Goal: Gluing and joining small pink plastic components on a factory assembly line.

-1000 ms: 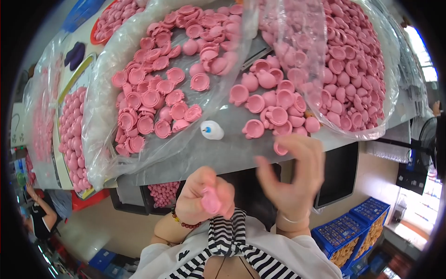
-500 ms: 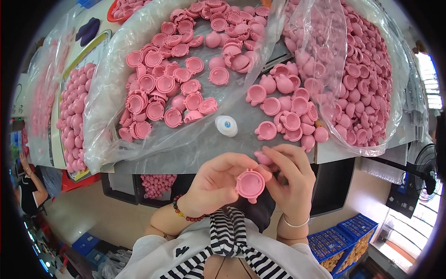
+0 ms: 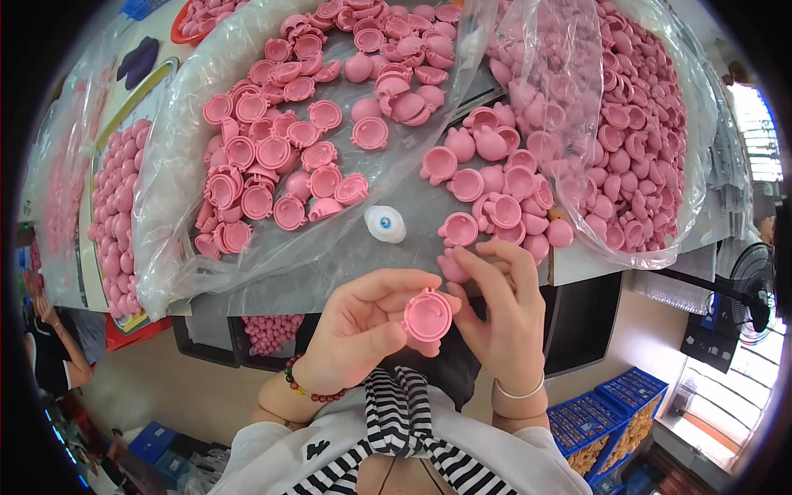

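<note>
I see my left hand (image 3: 363,326) clamped on 1 round pink shell (image 3: 427,316), just off the tabletop's (image 3: 363,264) near edge; my right hand (image 3: 503,318), fingers loosely apart, steadies it. Judging by the heaped loose shells (image 3: 272,157), most work remains.

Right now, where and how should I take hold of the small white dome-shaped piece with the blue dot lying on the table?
Pinch the small white dome-shaped piece across its rounded sides, coming straight down from above. It lies apart from the pink plastic shells on the clear plastic sheet, flat side apparently down, so nothing crowds its sides.
</note>
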Motion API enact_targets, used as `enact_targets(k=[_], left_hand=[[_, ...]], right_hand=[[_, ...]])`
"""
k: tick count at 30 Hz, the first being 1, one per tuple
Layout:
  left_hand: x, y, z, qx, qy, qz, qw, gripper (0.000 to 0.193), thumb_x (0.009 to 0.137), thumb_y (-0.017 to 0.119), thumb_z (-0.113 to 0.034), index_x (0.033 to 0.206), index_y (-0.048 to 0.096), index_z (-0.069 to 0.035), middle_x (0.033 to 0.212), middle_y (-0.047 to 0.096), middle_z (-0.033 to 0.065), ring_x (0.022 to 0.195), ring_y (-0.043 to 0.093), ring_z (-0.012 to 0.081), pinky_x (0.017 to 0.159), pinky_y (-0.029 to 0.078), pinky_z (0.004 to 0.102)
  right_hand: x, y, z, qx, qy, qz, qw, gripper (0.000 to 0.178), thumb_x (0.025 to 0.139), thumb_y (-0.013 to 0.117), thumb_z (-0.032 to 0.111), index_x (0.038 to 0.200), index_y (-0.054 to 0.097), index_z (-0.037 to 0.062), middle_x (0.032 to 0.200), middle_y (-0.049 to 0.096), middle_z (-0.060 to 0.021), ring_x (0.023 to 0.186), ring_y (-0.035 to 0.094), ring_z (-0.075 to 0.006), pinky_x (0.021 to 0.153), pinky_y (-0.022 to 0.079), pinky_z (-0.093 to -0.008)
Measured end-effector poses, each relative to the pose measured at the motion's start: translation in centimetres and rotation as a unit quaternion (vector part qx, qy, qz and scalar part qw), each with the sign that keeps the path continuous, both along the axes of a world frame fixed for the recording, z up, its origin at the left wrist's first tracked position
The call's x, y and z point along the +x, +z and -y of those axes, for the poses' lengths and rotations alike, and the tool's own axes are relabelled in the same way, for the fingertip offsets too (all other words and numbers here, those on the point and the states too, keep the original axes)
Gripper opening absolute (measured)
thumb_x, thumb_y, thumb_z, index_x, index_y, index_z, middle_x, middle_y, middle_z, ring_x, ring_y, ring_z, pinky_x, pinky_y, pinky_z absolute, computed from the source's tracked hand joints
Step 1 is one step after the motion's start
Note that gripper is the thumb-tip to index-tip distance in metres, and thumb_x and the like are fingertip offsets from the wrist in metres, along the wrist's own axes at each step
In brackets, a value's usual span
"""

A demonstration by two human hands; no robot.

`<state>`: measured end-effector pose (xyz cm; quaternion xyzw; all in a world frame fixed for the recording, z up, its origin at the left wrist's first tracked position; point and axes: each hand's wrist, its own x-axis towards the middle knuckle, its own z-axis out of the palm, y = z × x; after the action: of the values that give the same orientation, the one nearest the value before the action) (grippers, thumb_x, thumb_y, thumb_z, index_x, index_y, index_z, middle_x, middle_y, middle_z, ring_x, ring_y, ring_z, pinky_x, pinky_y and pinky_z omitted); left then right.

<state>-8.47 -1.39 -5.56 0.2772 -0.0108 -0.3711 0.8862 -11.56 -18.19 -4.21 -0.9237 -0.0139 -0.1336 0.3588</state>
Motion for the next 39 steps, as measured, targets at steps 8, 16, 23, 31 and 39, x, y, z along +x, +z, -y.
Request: enact_targets(k=[8,16,23,31,39], left_hand=[[-0.2,-0.2,0.4,0.038,0.016,0.116,0.992,0.043,0.08,0.058,-0.004,0.119,0.041,0.004,0.115,0.051,0.0208,0.099,0.056,0.0216,0.085,0.046,0.0323],[-0.1,-1.0,1.5,0.082,0.062,0.168,0.98,0.042,0.08,0.052,0.009,0.12,0.039,0.006,0.121,0.047,0.0185,0.113,0.047,0.022,0.096,0.037,0.0334],[-0.1,-1.3,2.3,0.114,0.113,0.149,0.976,0.046,0.08,0.061,-0.011,0.119,0.04,0.004,0.116,0.05,0.0196,0.109,0.049,0.0237,0.092,0.042,0.0404],[0.1,-1.1,1.8,0.126,0.108,0.164,0.972,0.049,0.08,0.062,-0.015,0.119,0.039,0.003,0.116,0.05,0.0185,0.105,0.052,0.0246,0.088,0.045,0.043],[-0.8,-1.6,2.1,0.131,0.155,0.151,0.968,0.05,0.079,0.063,-0.014,0.119,0.039,0.003,0.112,0.053,0.0175,0.094,0.056,0.0207,0.08,0.049,0.0344]], right_hand=[[-0.8,0.7,1.0,0.171,-0.027,0.092,0.981,0.034,0.057,0.066,-0.006,0.09,0.064,0.0034,0.089,0.059,-0.0087,0.072,0.058,-0.019,0.061,0.048,-0.0274],[-0.3,-2.3,0.3,-0.022,-0.027,0.174,0.984,0.032,0.059,0.06,-0.012,0.087,0.063,0.0039,0.089,0.058,-0.0103,0.072,0.056,-0.0228,0.058,0.047,-0.0282],[-5.0,-9.8,-0.5,-0.037,-0.03,0.295,0.954,0.024,0.066,0.068,0.015,0.086,0.054,0.0185,0.094,0.039,-0.004,0.081,0.045,-0.0216,0.064,0.041,-0.0346],[-3.3,-8.8,-0.2,-0.101,-0.085,0.272,0.953,0.033,0.068,0.062,-0.005,0.094,0.052,0.0128,0.09,0.04,-0.0053,0.072,0.044,-0.0207,0.061,0.04,-0.0281],[-2.5,-2.1,1.1,0.158,-0.03,0.077,0.984,0.024,0.064,0.074,0.008,0.085,0.062,0.008,0.069,0.061,-0.0013,0.055,0.056,-0.0123,0.048,0.042,-0.0215]])
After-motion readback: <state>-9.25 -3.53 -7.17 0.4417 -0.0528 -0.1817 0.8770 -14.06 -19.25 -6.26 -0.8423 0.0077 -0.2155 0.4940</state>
